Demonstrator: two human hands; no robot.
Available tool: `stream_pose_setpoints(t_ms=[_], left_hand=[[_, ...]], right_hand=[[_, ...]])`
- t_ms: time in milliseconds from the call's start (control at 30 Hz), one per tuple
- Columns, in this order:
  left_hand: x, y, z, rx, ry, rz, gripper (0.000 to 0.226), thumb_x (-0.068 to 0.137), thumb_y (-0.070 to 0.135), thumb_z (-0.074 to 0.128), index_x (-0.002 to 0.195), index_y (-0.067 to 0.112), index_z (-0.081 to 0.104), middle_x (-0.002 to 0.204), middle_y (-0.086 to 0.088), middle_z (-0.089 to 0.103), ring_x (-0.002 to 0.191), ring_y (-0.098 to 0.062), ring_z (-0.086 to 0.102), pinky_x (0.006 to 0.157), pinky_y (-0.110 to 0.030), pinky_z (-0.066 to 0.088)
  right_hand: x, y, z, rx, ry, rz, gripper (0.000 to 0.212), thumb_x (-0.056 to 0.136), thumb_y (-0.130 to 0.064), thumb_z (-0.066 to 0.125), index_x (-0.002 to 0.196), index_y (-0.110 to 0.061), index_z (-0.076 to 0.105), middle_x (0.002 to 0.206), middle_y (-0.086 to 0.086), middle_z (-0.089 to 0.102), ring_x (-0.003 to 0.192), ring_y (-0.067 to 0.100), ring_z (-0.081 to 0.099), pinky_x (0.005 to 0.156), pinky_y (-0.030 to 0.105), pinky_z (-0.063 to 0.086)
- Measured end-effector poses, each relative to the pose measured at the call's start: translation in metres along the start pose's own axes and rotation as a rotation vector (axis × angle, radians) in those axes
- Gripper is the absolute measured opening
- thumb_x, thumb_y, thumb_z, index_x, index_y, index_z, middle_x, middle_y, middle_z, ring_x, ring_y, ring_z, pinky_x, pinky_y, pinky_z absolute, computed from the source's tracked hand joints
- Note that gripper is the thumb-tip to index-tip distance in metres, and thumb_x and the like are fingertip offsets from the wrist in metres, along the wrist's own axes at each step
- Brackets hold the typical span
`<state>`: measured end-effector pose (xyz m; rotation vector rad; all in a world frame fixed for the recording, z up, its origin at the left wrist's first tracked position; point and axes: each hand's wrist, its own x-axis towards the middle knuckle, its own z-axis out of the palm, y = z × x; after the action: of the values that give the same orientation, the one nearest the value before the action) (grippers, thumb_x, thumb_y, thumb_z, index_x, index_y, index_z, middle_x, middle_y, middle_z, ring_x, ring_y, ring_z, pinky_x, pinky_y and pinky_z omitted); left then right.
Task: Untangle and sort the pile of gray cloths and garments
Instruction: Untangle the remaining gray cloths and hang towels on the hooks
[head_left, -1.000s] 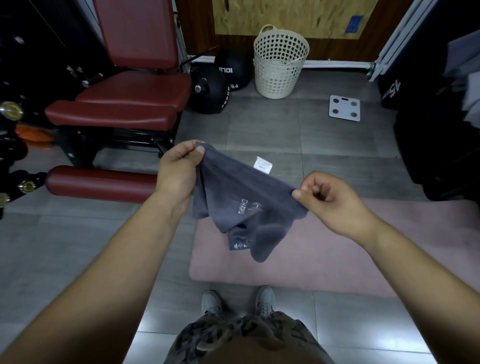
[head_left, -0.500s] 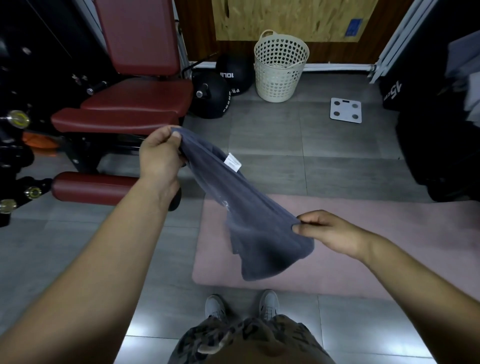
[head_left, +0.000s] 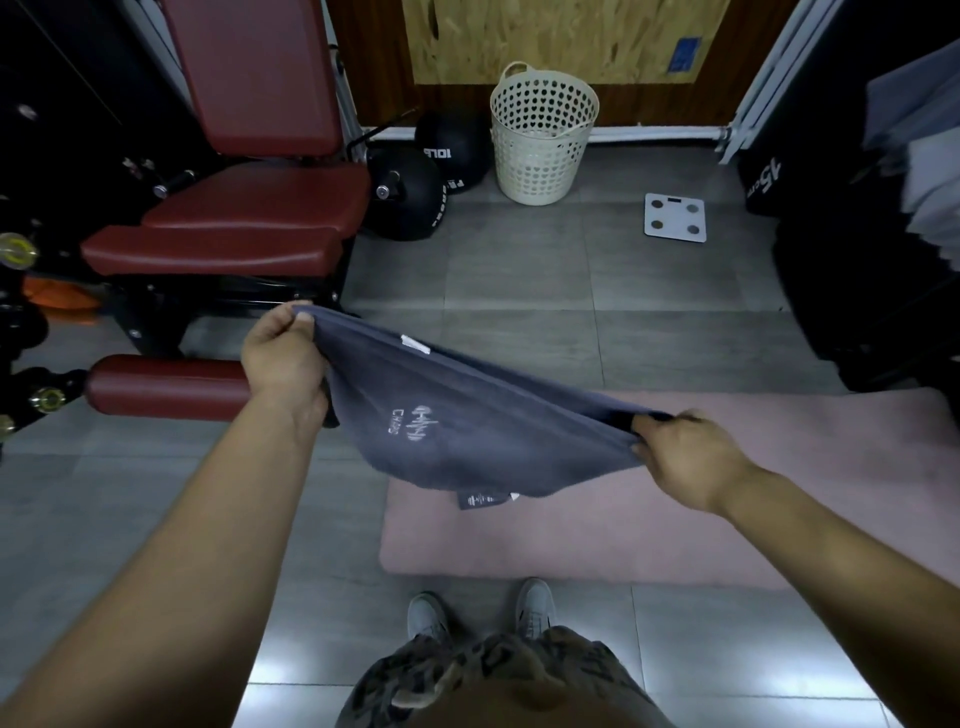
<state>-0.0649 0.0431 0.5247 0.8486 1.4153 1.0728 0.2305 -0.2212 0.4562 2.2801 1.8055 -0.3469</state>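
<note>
On the left, the left hand (head_left: 283, 358) is pinching one corner of the gray cloth (head_left: 467, 431) between thumb and curled fingers, just in front of the red weight bench (head_left: 249, 218). The cloth is hanging in the air over the near-left part of the pink mat (head_left: 753, 499). It is pulled taut, and its long axis is running from the far left down to the near right. Its printed logo is facing up, and its loose edge is sagging toward the person. On the right, the right hand (head_left: 680, 457) is gripping the opposite end in a closed fist. This piece is looking untangled, though placing it is not yet done. No pile is showing. The gray shapes at the far right edge may be sorted cloths, but they are too dim to tell.
</note>
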Motion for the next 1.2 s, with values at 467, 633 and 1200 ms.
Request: stream_pose_setpoints(t_ms=[467, 633, 1200], left_hand=[[-0.004, -0.008, -0.001, -0.058, 0.019, -0.01, 0.028, 0.102, 0.005, 0.049, 0.082, 0.018, 0.063, 0.075, 0.002, 0.063, 0.056, -0.002, 0.059, 0.054, -0.015, 0.05], [-0.007, -0.009, -0.001, -0.101, 0.006, 0.002, 0.028, 0.103, 0.004, 0.047, 0.083, 0.016, 0.063, 0.076, 0.0, 0.065, 0.062, -0.009, 0.061, 0.059, -0.019, 0.052], [0.01, -0.012, -0.016, -0.087, 0.157, 0.017, 0.017, 0.098, 0.006, 0.053, 0.107, 0.006, 0.069, 0.093, -0.006, 0.068, 0.081, -0.016, 0.064, 0.084, -0.033, 0.056]], right_hand=[[0.008, 0.018, -0.031, 0.13, 0.214, 0.308, 0.021, 0.097, -0.035, 0.059, 0.1, -0.022, 0.076, 0.127, 0.005, 0.043, 0.116, 0.03, 0.041, 0.091, 0.042, 0.035], [0.013, 0.024, -0.028, 0.153, 0.311, 0.373, 0.026, 0.095, -0.034, 0.063, 0.092, -0.012, 0.077, 0.104, 0.009, 0.046, 0.092, 0.035, 0.047, 0.081, 0.04, 0.037], [0.003, 0.037, -0.012, 0.461, 0.178, 0.284, 0.019, 0.091, -0.035, 0.071, 0.081, -0.02, 0.076, 0.092, 0.001, 0.075, 0.092, 0.022, 0.062, 0.079, 0.027, 0.047]])
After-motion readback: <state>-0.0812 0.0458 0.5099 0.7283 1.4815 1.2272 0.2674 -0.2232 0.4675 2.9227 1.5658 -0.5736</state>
